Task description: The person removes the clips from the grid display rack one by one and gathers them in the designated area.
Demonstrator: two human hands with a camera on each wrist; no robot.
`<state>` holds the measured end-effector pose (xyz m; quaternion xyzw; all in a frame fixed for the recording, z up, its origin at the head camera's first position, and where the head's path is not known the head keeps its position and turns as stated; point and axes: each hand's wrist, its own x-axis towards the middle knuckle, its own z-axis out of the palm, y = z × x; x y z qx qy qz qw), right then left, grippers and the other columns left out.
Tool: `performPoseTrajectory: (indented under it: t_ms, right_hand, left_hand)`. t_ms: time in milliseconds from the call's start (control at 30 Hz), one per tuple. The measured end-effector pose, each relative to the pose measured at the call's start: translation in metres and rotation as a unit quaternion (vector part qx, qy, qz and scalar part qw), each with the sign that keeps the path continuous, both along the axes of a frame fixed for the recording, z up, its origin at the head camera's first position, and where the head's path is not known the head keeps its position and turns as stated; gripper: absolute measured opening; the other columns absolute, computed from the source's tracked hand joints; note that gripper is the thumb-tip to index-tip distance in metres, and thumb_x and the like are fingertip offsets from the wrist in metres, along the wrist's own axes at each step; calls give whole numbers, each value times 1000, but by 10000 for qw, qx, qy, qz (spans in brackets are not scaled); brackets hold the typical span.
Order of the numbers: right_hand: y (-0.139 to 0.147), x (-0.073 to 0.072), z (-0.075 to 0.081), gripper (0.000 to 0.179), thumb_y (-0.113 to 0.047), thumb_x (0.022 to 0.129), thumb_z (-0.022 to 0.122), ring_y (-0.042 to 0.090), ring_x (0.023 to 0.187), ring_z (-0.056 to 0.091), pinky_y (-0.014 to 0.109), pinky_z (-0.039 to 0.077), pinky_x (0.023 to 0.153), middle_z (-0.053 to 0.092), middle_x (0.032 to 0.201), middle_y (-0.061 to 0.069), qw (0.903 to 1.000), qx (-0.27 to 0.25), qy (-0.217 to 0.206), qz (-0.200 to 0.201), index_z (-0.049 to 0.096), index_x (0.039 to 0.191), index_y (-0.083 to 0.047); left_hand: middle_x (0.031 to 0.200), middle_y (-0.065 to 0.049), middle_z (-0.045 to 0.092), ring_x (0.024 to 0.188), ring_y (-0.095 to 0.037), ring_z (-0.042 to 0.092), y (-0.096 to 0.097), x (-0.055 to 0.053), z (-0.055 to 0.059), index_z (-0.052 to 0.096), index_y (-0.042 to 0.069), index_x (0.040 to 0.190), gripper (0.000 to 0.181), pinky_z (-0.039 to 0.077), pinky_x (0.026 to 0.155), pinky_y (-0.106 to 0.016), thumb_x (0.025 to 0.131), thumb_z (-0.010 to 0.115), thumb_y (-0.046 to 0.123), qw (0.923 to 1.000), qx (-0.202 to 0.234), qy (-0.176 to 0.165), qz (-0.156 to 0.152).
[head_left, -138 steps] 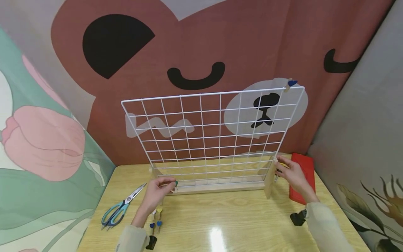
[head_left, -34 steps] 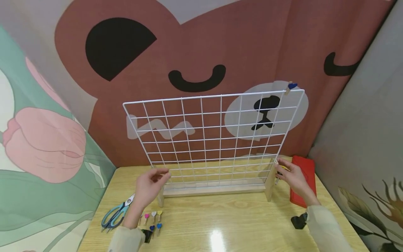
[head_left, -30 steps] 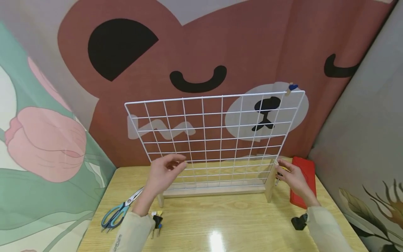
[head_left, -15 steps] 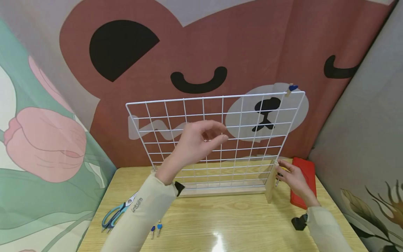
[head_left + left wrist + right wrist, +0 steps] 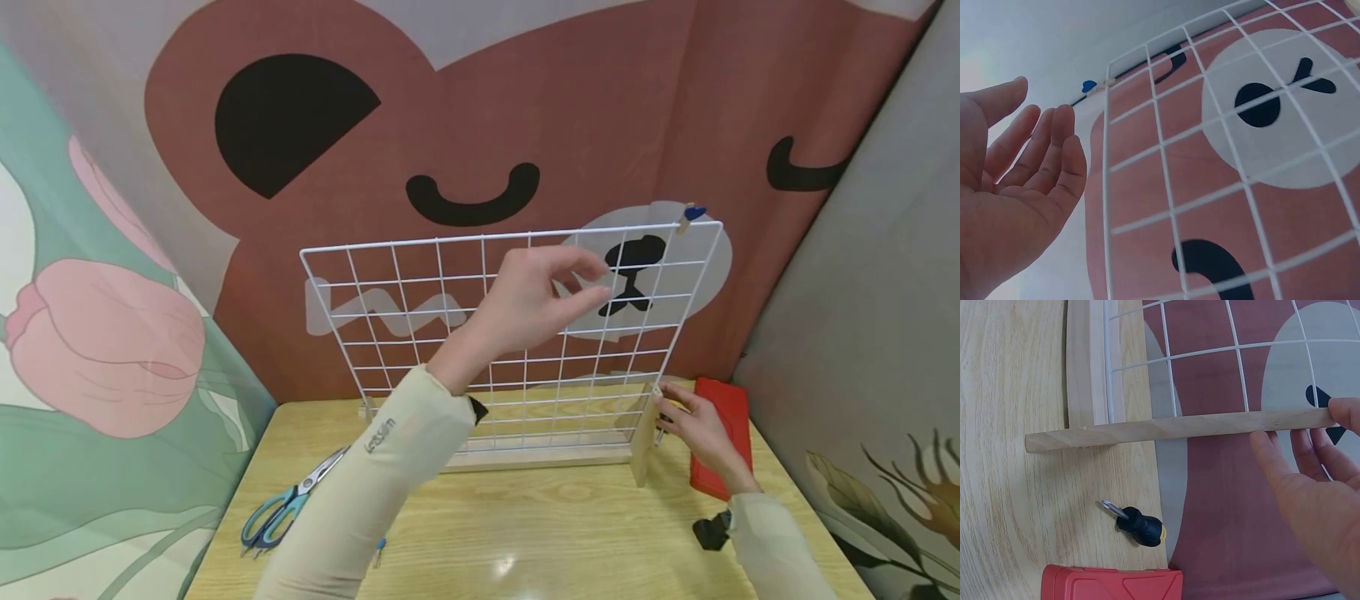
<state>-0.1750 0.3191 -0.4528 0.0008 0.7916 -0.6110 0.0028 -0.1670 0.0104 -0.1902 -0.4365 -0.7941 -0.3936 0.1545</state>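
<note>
A white wire grid (image 5: 450,241) stands upright in a wooden stand. My left hand (image 5: 536,292) hovers before its upper right part, fingers loosely bent, thumb apart, with nothing between them in the left wrist view. A clothespin with a blue heart (image 5: 693,214) is clipped on the grid's top bar near the right corner; the left wrist view has the same clothespin (image 5: 1089,87) beyond my fingertips. My right hand (image 5: 701,425) pinches the upper end of the stand's right wooden upright (image 5: 1172,429) between thumb and fingers.
A stubby screwdriver (image 5: 1141,526) and a red case (image 5: 1110,585) lie right of the stand. Blue-handled scissors (image 5: 288,504) lie at the table's left. A blue heart clothespin (image 5: 380,550) shows beside my left sleeve, which may hide others. A printed curtain (image 5: 585,100) hangs behind.
My left hand has risen from the grid's lower left towards its upper right. The small green thing at its fingertips 4.6 s ago is gone from them. My right hand keeps its place.
</note>
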Motion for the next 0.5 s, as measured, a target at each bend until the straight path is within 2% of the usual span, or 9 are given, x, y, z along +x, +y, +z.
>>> performPoseTrajectory:
  t_ms: [133,267,500]
  right_hand:
    - [0,-1,0,61,-27,102,49,-10,100,52,38,46,94,30,146,29,10000,14,26,14,28,146,9]
    - [0,-2,0,60,-27,102,49,-8,101,52,39,46,94,30,146,29,10000,29,37,13,28,145,9]
    - [0,-3,-3,62,-29,101,50,8,111,55,34,48,91,31,145,28,9999,105,-27,51,28,146,7]
  left_hand:
    - [103,-2,70,82,-5,64,18,-8,11,70,7,108,21,47,73,-16,89,69,17,9995,-241,163,-76]
    - [106,-1,69,85,-6,64,32,-19,18,69,9,110,22,46,76,-15,91,68,19,9988,-480,27,70]
    - [109,-1,67,91,-7,63,48,-36,24,66,10,116,27,45,77,-12,93,65,23,9964,-760,-238,287]
